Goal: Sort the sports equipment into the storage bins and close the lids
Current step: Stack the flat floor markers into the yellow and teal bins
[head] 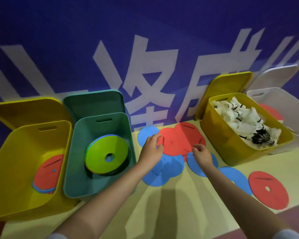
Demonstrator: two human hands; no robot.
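- Left hand point(152, 147): I see its fingers loosely curled over the overlapping flat red foam discs point(178, 140); whether they grip I cannot tell.
- Right hand point(202, 153): fingertips pinched at the same pile's near edge.
- Pale yellow surface point(179, 204), against a blue lettered wall point(145, 31).
- Flat blue foam discs point(164, 169) lie just beneath both hands.
- Green plastic bin point(100, 190), left of the hands, holds a lime disc point(107, 152).

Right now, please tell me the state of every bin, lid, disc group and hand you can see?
Left yellow bin: open, red and blue discs inside.
Green bin: open, holds a green-topped disc stack.
Right yellow bin: open, full of shuttlecocks.
White bin: open, red disc inside.
All four lids: off, leaning behind the bins.
Loose discs: overlapping on the table.
Left hand: fingers curled at a red disc's edge.
Right hand: curled over the discs; grip unclear.
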